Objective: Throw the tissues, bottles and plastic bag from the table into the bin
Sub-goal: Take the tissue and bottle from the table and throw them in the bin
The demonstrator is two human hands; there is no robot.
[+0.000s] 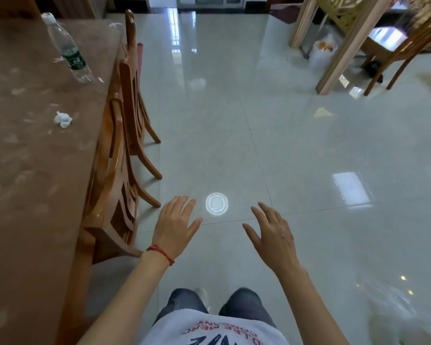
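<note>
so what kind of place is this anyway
Most likely a dining room in a home: a long brown table with wooden chairs tucked in along it, a glossy tiled floor, and a water bottle and crumpled tissue left on the table.

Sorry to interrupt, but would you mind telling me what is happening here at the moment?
A person stands beside a brown table, both hands out in front over the tiled floor and holding nothing. The left hand and right hand are open, fingers spread. On the table a clear plastic bottle still stands upright, and a crumpled tissue lies nearer the edge by the wooden chairs. No bin is clearly in view.
</note>
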